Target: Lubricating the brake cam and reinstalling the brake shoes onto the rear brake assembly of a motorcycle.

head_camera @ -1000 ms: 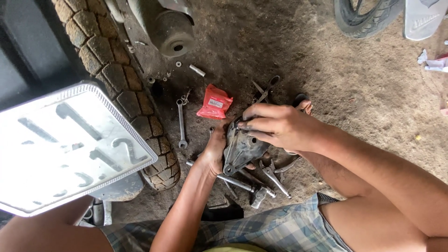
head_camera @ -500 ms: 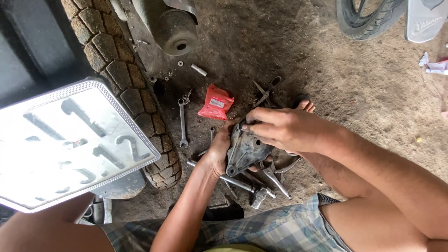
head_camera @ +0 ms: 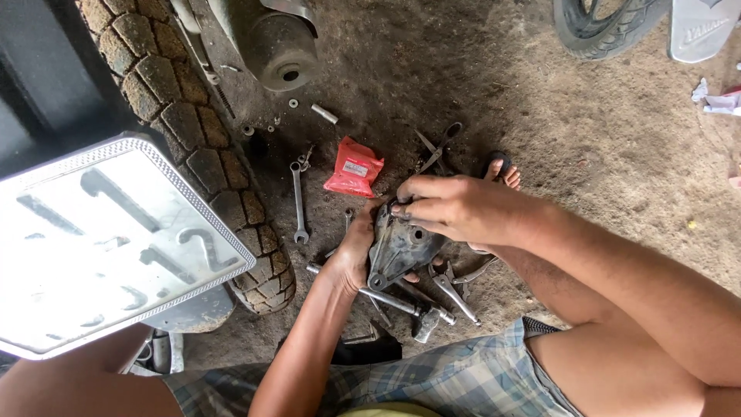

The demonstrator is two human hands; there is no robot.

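Note:
A dark grey metal engine part [head_camera: 401,251], greasy and roughly triangular, is held just above the dirt floor in front of me. My left hand [head_camera: 356,245] cups it from the left side and underneath. My right hand [head_camera: 455,207] lies across its top edge, fingertips pressing at the upper left corner. Whether a small piece sits under those fingertips cannot be told. Several wrenches and a ratchet handle [head_camera: 401,303] lie on the ground right beneath the part.
A knobby motorcycle rear tyre [head_camera: 193,139] with a white number plate [head_camera: 100,239] stands at left, an exhaust muffler [head_camera: 282,50] behind it. A red packet [head_camera: 353,166], a spanner [head_camera: 298,202], pliers [head_camera: 434,150] and loose bolts lie on the dirt. Another wheel [head_camera: 598,27] is at top right.
Both hands have stayed on the metal part. The right-hand fingers shifted slightly along its top edge; the view drifted a little.

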